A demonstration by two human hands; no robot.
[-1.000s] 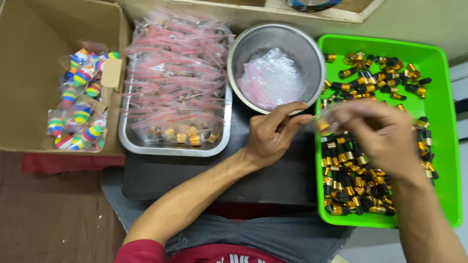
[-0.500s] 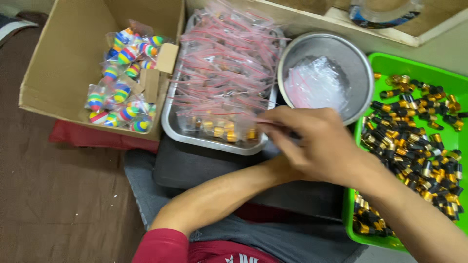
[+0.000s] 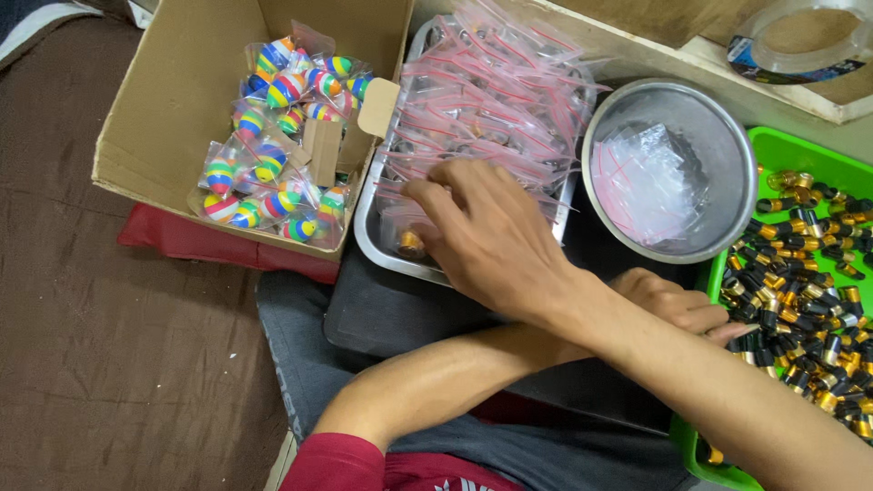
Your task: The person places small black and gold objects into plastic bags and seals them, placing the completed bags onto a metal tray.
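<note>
My right hand (image 3: 496, 241) reaches across my body to the metal tray (image 3: 375, 238), which is heaped with small clear red-edged zip bags (image 3: 491, 100). Its fingers are spread, palm down, on the bags at the tray's near left corner. A bag with a gold piece (image 3: 411, 243) lies just under the fingertips. My left hand (image 3: 677, 305) lies under the right forearm, at the left edge of the green tray (image 3: 782, 150). Its fingers point at the black-and-gold small parts (image 3: 805, 300). Whether it holds anything is hidden.
A steel bowl (image 3: 668, 105) with empty clear bags stands between the two trays. A cardboard box (image 3: 173, 100) at the left holds bagged rainbow-striped tops (image 3: 273, 177). A tape roll (image 3: 800, 36) lies on a wooden ledge at the back right. A dark board (image 3: 382, 314) rests on my lap.
My right hand has moved left from the green tray to the metal tray, crossing over the left arm. The view has swung left with it. My left hand stayed by the green tray.
</note>
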